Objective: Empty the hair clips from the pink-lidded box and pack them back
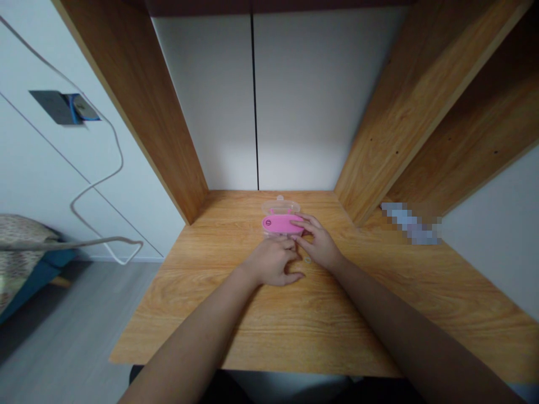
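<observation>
A glossy pink oval piece (pixel 281 224) sits in a clear case (pixel 280 206) at the middle of the desk (pixel 379 314). The right hand (pixel 319 242) grasps its right end; the left hand (pixel 273 261) curls at its near edge, grip unclear.

You see: pink case (pixel 281 224) | clear lid (pixel 280 206) | light wood-grain desk (pixel 357 314) | white cable (pixel 96 185) | blue charger (pixel 82 106)

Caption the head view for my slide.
Left hand and right hand meet at a pink oval item in a clear case on a wooden desk.
</observation>
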The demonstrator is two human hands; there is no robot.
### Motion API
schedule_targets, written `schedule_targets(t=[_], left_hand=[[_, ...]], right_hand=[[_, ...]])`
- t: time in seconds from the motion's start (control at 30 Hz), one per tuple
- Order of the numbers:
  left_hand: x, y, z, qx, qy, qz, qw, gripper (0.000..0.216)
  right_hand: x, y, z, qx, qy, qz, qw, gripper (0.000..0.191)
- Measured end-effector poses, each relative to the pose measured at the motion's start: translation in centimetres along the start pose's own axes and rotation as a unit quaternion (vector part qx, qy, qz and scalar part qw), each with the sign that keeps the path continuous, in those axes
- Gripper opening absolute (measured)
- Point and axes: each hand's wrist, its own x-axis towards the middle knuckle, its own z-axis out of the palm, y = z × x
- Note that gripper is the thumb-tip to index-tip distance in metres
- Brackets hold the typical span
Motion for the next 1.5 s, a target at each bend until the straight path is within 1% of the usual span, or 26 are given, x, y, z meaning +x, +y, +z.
schedule_targets(t=[0.1, 0.27, 0.43, 0.6, 0.77, 1.03, 1.5], left_hand=[[0.1, 0.1, 0.1, 0.005, -0.015, 0.002, 1.000, 0.036], [0.1, 0.1, 0.4, 0.008, -0.016, -0.004, 1.000, 0.028], [0.1, 0.0, 0.5, -0.014, -0.012, -0.007, 1.000, 0.022], [-0.2, -0.1, 0.2, -0.027, -0.012, -0.016, 0.999, 0.030], [-0.3, -0.1, -0.1, -0.051, -0.011, -0.005, 0.999, 0.029], [-0.4, -0.3, -0.6, -0.081, -0.014, -0.008, 0.997, 0.034], [-0.4, -0.3, -0.2, -0.078, -0.010, -0.011, 0.997, 0.035]], right_hand=[[0.0, 0.1, 0.0, -0.004, -0.001, -0.001, 1.000, 0.039], [0.0, 0.0, 0.0, -0.004, -0.001, 0.002, 1.000, 0.039], [0.1, -0.2, 0.0, -0.001, -0.002, 0.002, 1.000, 0.038], [0.1, -0.3, -0.1, 0.000, -0.005, 0.002, 1.000, 0.038], [0.0, -0.2, 0.0, 0.010, -0.002, 0.006, 1.000, 0.039], [0.0, -0.1, 0.0, 0.015, -0.001, 0.002, 1.000, 0.038], [0.0, -0.1, 0.0, 0.006, -0.004, -0.003, 1.000, 0.039]])
